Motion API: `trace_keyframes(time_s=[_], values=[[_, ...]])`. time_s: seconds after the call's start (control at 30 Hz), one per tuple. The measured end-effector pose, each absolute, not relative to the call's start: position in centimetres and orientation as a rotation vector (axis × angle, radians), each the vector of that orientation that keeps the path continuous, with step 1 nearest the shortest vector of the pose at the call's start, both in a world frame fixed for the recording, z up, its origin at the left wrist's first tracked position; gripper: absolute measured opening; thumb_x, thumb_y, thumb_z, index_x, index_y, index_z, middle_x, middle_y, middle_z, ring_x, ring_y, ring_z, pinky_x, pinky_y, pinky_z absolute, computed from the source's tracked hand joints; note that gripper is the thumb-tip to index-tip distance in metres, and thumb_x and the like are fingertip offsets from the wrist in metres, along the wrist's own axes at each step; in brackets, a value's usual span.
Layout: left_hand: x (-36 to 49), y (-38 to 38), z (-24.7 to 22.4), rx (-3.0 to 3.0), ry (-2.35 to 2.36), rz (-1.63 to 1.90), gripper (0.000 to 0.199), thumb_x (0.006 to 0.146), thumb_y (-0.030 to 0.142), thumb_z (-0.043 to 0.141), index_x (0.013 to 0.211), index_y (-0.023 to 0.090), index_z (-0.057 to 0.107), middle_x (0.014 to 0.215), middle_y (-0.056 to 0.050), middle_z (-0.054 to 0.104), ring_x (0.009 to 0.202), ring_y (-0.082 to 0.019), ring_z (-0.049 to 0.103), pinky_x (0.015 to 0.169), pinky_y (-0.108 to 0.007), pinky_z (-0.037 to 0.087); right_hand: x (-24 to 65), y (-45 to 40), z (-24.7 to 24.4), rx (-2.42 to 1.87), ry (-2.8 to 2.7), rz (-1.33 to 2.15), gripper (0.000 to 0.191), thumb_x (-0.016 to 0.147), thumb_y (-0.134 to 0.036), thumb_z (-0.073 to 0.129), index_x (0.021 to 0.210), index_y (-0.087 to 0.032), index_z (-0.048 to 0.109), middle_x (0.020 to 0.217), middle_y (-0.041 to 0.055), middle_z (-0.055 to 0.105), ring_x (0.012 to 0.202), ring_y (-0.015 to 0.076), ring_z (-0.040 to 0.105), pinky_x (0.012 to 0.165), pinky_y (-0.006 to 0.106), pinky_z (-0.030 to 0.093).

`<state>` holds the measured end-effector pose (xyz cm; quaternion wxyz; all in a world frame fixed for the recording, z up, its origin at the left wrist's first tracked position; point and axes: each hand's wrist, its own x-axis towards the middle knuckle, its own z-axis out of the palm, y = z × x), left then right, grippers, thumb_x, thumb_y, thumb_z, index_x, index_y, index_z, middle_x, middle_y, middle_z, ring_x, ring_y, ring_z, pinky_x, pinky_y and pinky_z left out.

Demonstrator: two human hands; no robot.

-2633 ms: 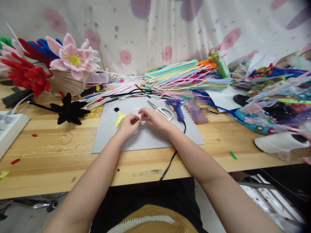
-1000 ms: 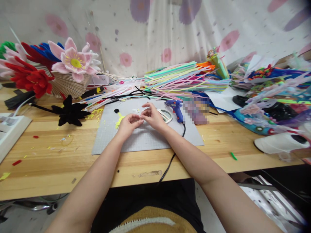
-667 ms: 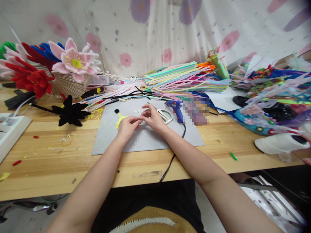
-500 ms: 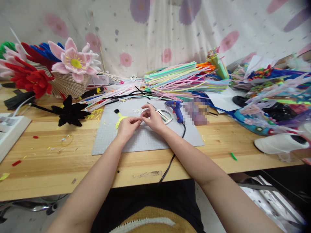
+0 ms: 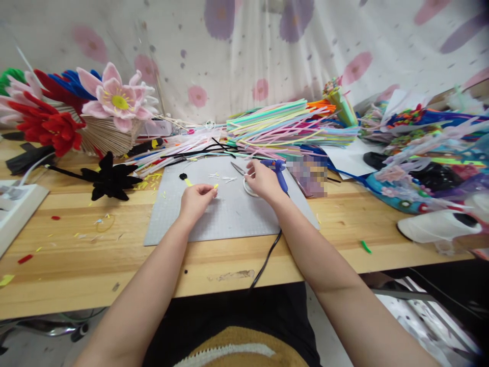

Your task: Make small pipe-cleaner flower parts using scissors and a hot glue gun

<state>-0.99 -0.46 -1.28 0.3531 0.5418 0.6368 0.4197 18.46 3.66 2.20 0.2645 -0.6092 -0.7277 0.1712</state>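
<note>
My left hand (image 5: pixel 196 203) is over the grey cutting mat (image 5: pixel 229 219), its thumb and forefinger pinching a small yellow piece (image 5: pixel 216 186). Behind that hand lies a yellow strip (image 5: pixel 188 182) with a round black end (image 5: pixel 183 176); the rest of the strip is hidden. My right hand (image 5: pixel 264 179) is at the scissors (image 5: pixel 249 190), fingers curled over their pale handles. The blades (image 5: pixel 237 168) point away to the left, and part of the handles is covered by the hand. Small white pieces (image 5: pixel 229 179) lie between my hands.
A blue glue gun (image 5: pixel 281 178) stands just right of my right hand, its black cord (image 5: pixel 267 260) crossing the table edge. Pipe cleaners (image 5: pixel 275 122) are heaped behind. A black flower (image 5: pixel 109 178) and yellow scraps (image 5: pixel 151 181) lie left; a white spool (image 5: pixel 435 227) lies right.
My hands have come apart. The right hand has moved right onto the scissors, while the left keeps its pinch near the same spot, with the yellow piece now showing.
</note>
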Motion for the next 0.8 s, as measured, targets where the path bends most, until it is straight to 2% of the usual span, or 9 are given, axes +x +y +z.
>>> trace_keyframes(time_s=[0.1,0.2,0.3,0.47,0.53,0.63,0.7,0.8], values=[[-1.1,-0.3,-1.1,1.235,1.536,1.162,0.025,0.061,0.039,0.066,0.07,0.015,0.069,0.067,-0.004,0.067,0.061,-0.014,0.06,0.057,-0.025,0.047,19.4,3.4,2.5,-1.948,-2.169,0.185,0.027,0.077,-0.013,0.049,0.102,-0.009,0.055,0.108,0.0188,0.06,0.099,0.0273,0.057,0.085,0.037,0.042],[-1.1,-0.5,-0.6,1.125,1.464,1.223,0.027,0.057,0.037,0.07,0.069,0.014,0.068,0.064,-0.004,0.066,0.061,-0.013,0.06,0.057,-0.025,0.049,19.1,3.3,1.9,-2.03,-2.33,0.085,0.032,0.079,-0.013,0.045,0.107,-0.003,0.055,0.11,0.0222,0.058,0.106,0.0282,0.055,0.087,0.034,0.041],[-1.1,-0.7,-0.3,1.061,1.442,1.256,0.028,0.054,0.036,0.072,0.07,0.013,0.068,0.063,-0.004,0.066,0.061,-0.013,0.06,0.057,-0.025,0.05,18.6,3.4,1.5,-2.09,-2.368,0.051,0.035,0.082,-0.017,0.043,0.11,0.0,0.055,0.11,0.0248,0.058,0.107,0.0292,0.054,0.087,0.034,0.041],[-1.4,-0.8,0.2,1.0,1.45,1.295,0.029,0.051,0.036,0.073,0.069,0.013,0.068,0.064,-0.004,0.066,0.063,-0.014,0.061,0.056,-0.025,0.049,19.5,3.8,2.1,-2.102,-2.296,0.191,0.032,0.084,-0.021,0.042,0.106,-0.004,0.057,0.11,0.0247,0.057,0.102,0.0276,0.057,0.082,0.032,0.042],[-1.7,-0.7,0.7,0.98,1.47,1.315,0.03,0.05,0.036,0.074,0.068,0.013,0.067,0.064,-0.005,0.066,0.064,-0.015,0.061,0.056,-0.024,0.049,20.2,4.0,2.8,-2.054,-2.187,0.323,0.029,0.083,-0.024,0.045,0.105,-0.007,0.056,0.11,0.0215,0.058,0.096,0.0249,0.058,0.078,0.03,0.042],[-2.6,-0.5,1.9,0.951,1.488,1.342,0.032,0.048,0.036,0.074,0.069,0.012,0.066,0.065,-0.005,0.066,0.065,-0.015,0.061,0.058,-0.025,0.049,20.7,4.2,3.6,-1.814,-2.064,0.578,0.025,0.079,-0.03,0.05,0.097,-0.013,0.054,0.096,0.0104,0.062,0.084,0.0185,0.058,0.071,0.026,0.041],[-3.4,-0.3,2.8,0.949,1.496,1.345,0.032,0.048,0.036,0.075,0.069,0.012,0.066,0.065,-0.005,0.066,0.066,-0.015,0.062,0.06,-0.026,0.049,20.2,4.1,3.8,-1.632,-2.029,0.755,0.029,0.075,-0.039,0.055,0.094,-0.016,0.052,0.087,0.0041,0.061,0.075,0.0149,0.055,0.065,0.024,0.039],[-4.9,-0.2,3.9,0.972,1.499,1.327,0.032,0.048,0.033,0.075,0.07,0.012,0.066,0.065,-0.004,0.066,0.066,-0.015,0.062,0.063,-0.027,0.05,18.4,3.7,3.5,-1.452,-2.06,0.951,0.042,0.066,-0.049,0.063,0.09,-0.018,0.05,0.082,0.0004,0.059,0.069,0.0123,0.051,0.061,0.022,0.037]])
